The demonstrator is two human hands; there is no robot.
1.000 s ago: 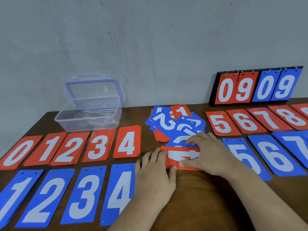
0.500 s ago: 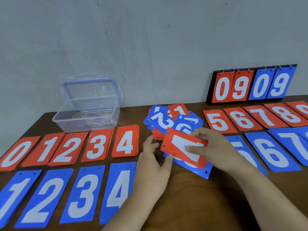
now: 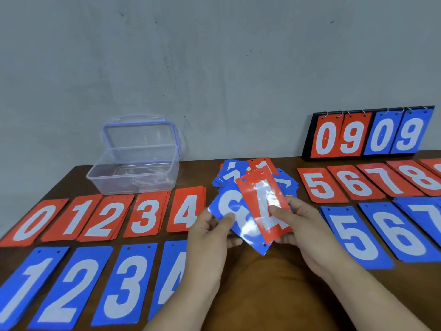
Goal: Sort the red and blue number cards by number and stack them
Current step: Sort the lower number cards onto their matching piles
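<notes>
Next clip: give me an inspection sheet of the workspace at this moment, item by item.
Surface: brown table, glare patch near the front.
Job's things: red stacks 0-4 left, 5-8 right; blue stacks 1-4 left, 5-7 right; loose pile at centre back.
Clutter: clear box, lid open; scoreboard reading 0909.
Grips: left hand pinches blue card; right hand pinches red card, which overlaps it.
Cables: nothing seen.
Surroundings: grey wall.

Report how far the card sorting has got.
Done: red piles and blue piles lie in numbered rows on the table. In hand: the left hand holds a blue card, the right hand a red card. Left: the mixed heap behind them is unsorted.
</notes>
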